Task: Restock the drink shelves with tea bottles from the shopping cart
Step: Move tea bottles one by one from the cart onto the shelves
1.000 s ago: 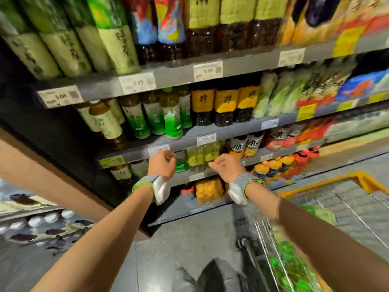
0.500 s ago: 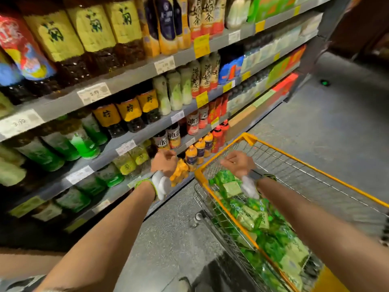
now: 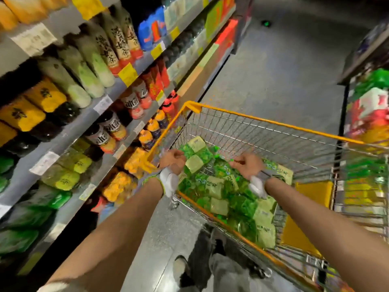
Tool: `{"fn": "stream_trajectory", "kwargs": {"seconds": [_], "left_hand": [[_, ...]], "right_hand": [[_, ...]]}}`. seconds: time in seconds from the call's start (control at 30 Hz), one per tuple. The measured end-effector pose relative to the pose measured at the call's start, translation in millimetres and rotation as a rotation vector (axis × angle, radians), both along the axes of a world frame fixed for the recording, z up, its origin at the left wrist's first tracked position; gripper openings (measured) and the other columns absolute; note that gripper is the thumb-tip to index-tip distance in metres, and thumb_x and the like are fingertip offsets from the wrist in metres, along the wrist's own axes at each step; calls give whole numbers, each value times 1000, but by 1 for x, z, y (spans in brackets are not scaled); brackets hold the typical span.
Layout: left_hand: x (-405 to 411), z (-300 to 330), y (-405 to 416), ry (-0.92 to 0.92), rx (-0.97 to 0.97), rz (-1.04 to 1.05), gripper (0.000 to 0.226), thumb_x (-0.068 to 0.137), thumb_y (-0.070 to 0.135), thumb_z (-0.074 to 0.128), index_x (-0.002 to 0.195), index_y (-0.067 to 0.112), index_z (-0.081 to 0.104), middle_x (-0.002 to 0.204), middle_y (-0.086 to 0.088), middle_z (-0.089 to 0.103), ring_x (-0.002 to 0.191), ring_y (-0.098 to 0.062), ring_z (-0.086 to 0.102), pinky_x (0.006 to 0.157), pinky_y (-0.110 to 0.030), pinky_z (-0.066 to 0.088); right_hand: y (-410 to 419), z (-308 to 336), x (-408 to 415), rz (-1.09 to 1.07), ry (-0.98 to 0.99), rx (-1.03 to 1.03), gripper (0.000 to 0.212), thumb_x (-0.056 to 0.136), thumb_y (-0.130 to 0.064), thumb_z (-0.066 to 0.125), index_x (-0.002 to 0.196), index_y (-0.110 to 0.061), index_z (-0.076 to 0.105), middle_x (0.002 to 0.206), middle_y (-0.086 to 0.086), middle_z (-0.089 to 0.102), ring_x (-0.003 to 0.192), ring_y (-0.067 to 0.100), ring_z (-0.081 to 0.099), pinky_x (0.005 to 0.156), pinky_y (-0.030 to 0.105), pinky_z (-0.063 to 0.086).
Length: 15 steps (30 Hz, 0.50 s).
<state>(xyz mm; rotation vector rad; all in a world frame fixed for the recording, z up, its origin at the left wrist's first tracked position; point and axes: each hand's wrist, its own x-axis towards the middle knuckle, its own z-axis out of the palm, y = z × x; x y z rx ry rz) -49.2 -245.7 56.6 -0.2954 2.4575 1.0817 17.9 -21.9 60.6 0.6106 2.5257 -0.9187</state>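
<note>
A wire shopping cart [image 3: 273, 123] with an orange rim stands on the right of the aisle. Inside it lie several green tea bottles [image 3: 219, 186] with pale labels. My left hand [image 3: 172, 160] hangs over the cart's near left corner, fingers loosely curled, holding nothing. My right hand [image 3: 246, 164] hovers above the bottles, fingers also loosely curled and empty. The drink shelves [image 3: 63, 133] run along the left, filled with bottles in green, yellow, orange and red labels.
The grey aisle floor [image 3: 284, 70] stretches ahead beyond the cart. Another rack with colourful packs [image 3: 370, 106] stands at the far right. My legs and a shoe [image 3: 181, 268] show below, beside the cart's near end.
My view has swung from the shelves to the cart. Both hands have left the shelf edge and now hover over the cart's bottles, still holding nothing.
</note>
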Motion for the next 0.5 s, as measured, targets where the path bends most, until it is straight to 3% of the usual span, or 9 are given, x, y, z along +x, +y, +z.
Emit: {"fn": "stream_trajectory", "kwargs": {"seconds": [0.1,0.17,0.23,0.27,0.37,0.5], "left_hand": [[-9,-33,28,-76,-7,-25,29,94,10,52,120,4,63,118,-20,65,82,-22,50,71,-28,39],[-17,-55,43,-142,-31,-57,29,93,12,53,119,5,63,117,-20,66,82,-24,51,75,-28,38],[-24,-75,50,-190,-53,-63,30,91,12,54,119,5,63,117,-18,66,85,-23,51,77,-28,38],[-26,-84,55,-209,-65,-74,31,90,13,54,119,5,62,117,-18,66,85,-23,51,78,-29,40],[-35,-123,70,-290,-95,-108,32,91,12,54,121,3,60,122,-19,63,96,-27,60,90,-36,49],[-40,-164,89,-355,-168,-127,33,95,11,51,124,-2,57,127,-22,59,119,-36,56,99,-39,46]], "right_hand": [[27,-41,-1,-22,-127,-20,45,92,-37,57,108,5,63,107,22,66,102,33,61,78,34,44],[39,-72,-4,-30,-197,-45,40,90,-40,58,107,-4,61,95,11,64,91,25,61,82,33,44],[44,-97,-3,-33,-179,-58,37,88,-42,60,106,-10,59,79,-2,57,71,10,55,71,26,44],[47,-109,-2,-33,-168,-69,42,88,-41,62,112,-7,59,84,-2,61,73,9,58,68,24,44],[54,-147,-6,0,-285,-110,60,89,-41,61,134,-5,46,123,11,61,107,27,62,79,29,47],[54,-195,-12,-37,-413,-218,69,86,-42,64,137,-4,38,128,19,56,112,35,58,93,44,50]]}}
